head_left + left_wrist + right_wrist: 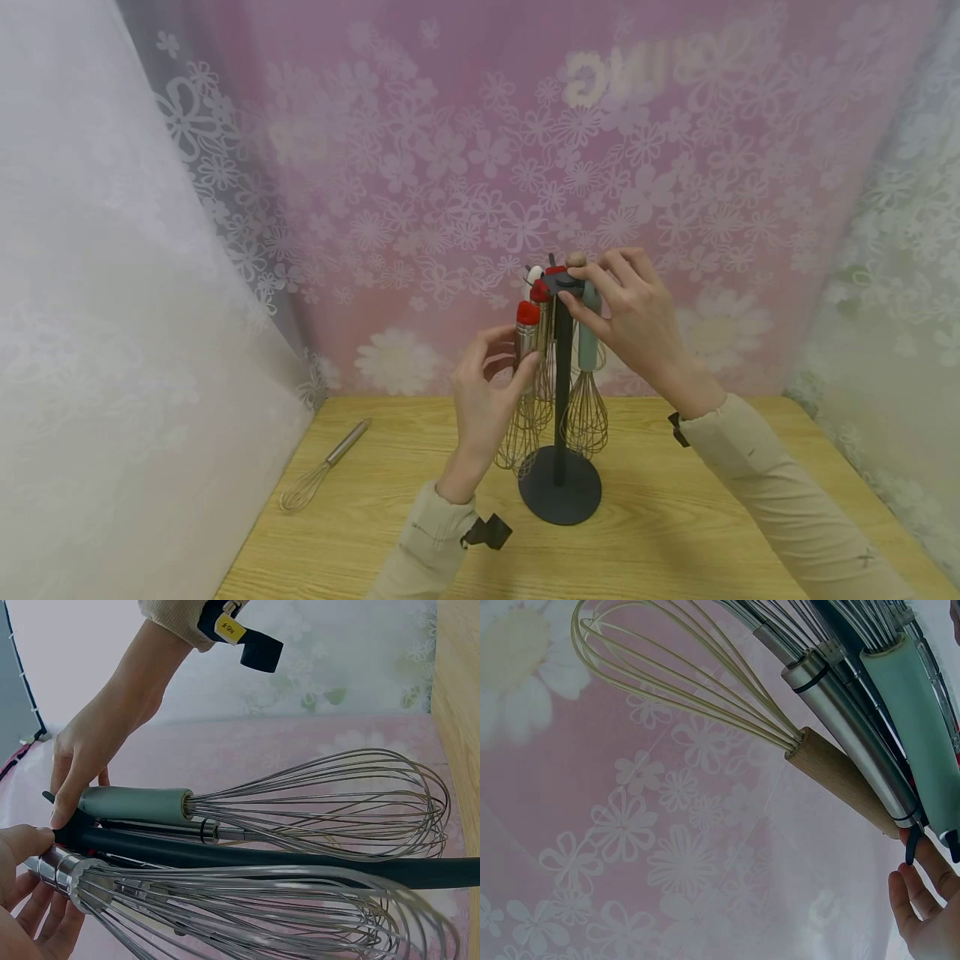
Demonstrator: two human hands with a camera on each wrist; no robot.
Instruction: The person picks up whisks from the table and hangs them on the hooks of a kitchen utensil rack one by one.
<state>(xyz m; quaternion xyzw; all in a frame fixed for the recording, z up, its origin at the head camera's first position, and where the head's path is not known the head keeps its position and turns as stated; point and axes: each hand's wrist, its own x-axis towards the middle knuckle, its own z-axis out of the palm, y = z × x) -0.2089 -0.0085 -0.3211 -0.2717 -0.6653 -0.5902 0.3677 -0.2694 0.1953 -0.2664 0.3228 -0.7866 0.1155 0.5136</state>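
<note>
A black whisk stand (561, 392) with a round base rises from the table, several whisks hanging around its top. My left hand (480, 404) grips the steel handle of a red-tipped whisk (528, 314), thumb on one side and fingers on the other, at the stand's left. With thumb and forefinger, my right hand (637, 312) pinches the stand's black top. Close below those fingers hangs a whisk with a mint-green handle (588, 342). The right wrist view shows a wooden-handled whisk (844, 780) and a steel-handled whisk (855, 731) beside it. Another red-tipped whisk (540, 291) hangs behind the held one.
A small steel whisk (347, 444) lies on the wood-grain table (645, 542) at the left. Flowered pink cloth (450, 208) closes off the back, and pale cloth sheets hang at both sides.
</note>
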